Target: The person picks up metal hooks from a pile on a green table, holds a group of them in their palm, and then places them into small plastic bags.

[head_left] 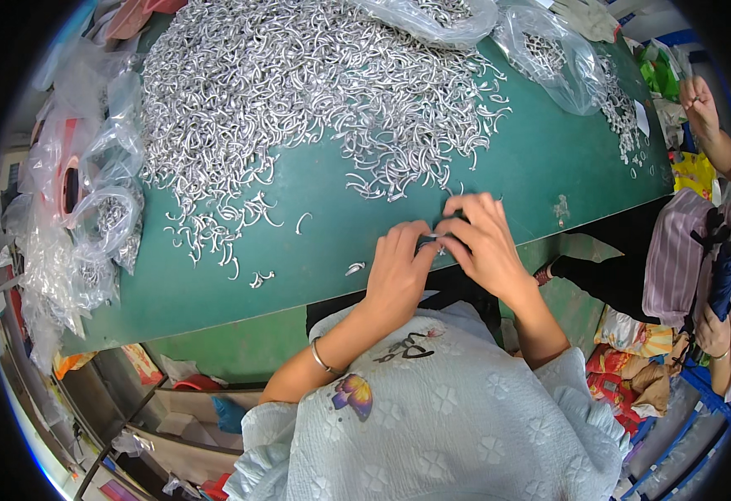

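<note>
two bare hands meet just above the near edge of a flat green tabletop (323, 192), their fingertips close together. the left hand (394, 271), with a thin silver-coloured bangle (325, 356) at its wrist, is narrowed to a pinch of thumb and forefinger on a small silvery-grey piece (434, 236). the right hand (485, 244) closes thumb and forefinger on that piece from the other side, its remaining fingers bent. the piece sits between the two sets of fingertips, too small and covered for its exact shape to show. beyond the hands spreads a broad heap of small curved silvery metal parts (248, 92). a few loose silvery bits (355, 268) lie just left of the left hand, and a small silvery cluster (261, 279) lies further left. crinkled clear plastic bags (115, 142) crowd the table's left end. at the right, another person in a pale striped garment (674, 259) raises a hand (699, 108).
</note>
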